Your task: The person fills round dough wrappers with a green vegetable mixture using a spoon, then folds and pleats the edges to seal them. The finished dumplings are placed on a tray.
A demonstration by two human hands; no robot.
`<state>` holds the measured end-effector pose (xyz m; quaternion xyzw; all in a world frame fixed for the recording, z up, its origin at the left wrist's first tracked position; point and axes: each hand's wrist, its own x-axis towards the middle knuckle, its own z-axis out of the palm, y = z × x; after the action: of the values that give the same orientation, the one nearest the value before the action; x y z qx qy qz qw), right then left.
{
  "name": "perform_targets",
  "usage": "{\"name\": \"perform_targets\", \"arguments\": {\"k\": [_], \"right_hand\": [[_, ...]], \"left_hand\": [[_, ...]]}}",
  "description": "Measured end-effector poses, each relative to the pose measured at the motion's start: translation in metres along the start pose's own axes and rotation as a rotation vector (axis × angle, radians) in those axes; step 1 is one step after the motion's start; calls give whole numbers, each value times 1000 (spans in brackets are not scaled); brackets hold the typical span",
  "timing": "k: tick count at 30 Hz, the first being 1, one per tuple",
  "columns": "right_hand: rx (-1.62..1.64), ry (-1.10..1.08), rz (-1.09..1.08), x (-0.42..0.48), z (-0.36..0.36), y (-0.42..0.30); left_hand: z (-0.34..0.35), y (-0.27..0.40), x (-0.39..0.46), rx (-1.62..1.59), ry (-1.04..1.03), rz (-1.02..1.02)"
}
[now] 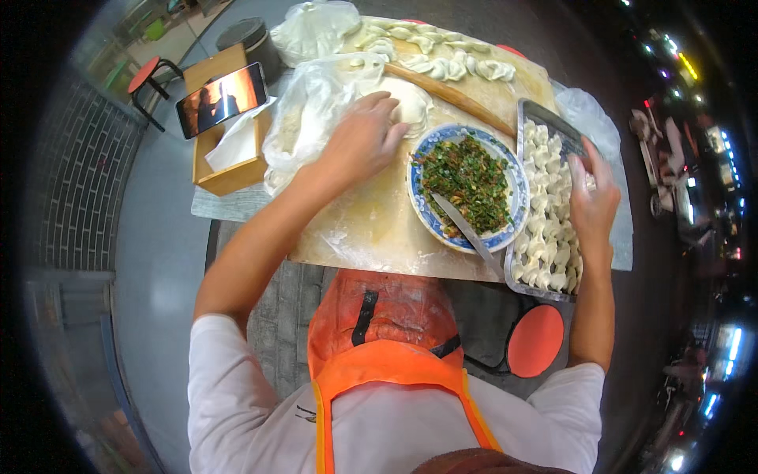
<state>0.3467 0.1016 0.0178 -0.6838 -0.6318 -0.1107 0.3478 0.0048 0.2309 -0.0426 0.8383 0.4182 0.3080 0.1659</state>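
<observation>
My left hand (367, 133) reaches over the edge of a stack of round white dough wrappers (414, 106), fingers spread, with no held thing visible. Above the right side of a metal tray (513, 260) of folded dumplings (542, 219) is my right hand (594, 192); a pale dumpling shows between thumb and fingers, but whether they grip it cannot be told. Between my hands sits a blue-and-white bowl (417, 207) of chopped green filling (468, 178). A flat metal spreader (468, 231) rests in it, its handle towards the tray.
A wooden rolling pin (450, 95) lies behind the bowl on the floured board (367, 228). More dumplings (453, 66) line its far side. Plastic bags (317, 77) lie at the left, beside a wooden box (231, 172) with a phone (222, 101) propped on it. A red stool (536, 340) stands below.
</observation>
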Motion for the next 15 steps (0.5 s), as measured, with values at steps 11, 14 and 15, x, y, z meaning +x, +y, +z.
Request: {"name": "perform_targets", "arguments": {"k": [11,14,15], "right_hand": [[128,-3,-28,-75,-49,-53],[150,20,63,-87,-56,-55],[162,26,72,-91,-55,-56]], "left_hand": [[40,-33,49,110,-177,-31],[13,-16,-5,83,-190,82],[7,-14,-29,82,-149,139]]}}
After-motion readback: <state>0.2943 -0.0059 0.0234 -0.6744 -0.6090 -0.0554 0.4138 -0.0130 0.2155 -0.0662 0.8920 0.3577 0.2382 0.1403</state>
